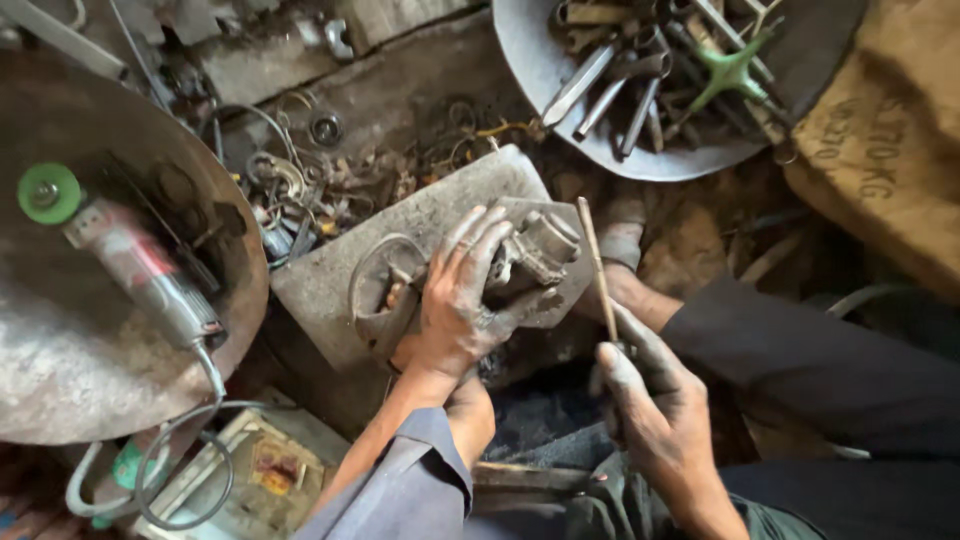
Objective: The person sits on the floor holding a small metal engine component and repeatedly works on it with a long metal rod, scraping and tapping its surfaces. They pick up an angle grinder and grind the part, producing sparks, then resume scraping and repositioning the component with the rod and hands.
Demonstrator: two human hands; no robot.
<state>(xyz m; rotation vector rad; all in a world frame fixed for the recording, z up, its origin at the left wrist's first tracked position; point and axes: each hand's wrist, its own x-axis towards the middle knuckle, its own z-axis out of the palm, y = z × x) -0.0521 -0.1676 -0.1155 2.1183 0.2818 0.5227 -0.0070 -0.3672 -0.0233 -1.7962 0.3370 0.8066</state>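
Our left hand (462, 300) grips the metal part (535, 250) on the slab (330, 285); our right hand (650, 400) holds a thin rod (598, 268) upright. With greasy fingers, we think the part could slip.

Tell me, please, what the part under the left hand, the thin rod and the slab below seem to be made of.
The part under the left hand looks like cast metal: dull grey, grimy, with machined round shapes. The thin rod in the right hand seems metal, possibly rusty, brownish and straight. The slab looks like rough grey stone or concrete.
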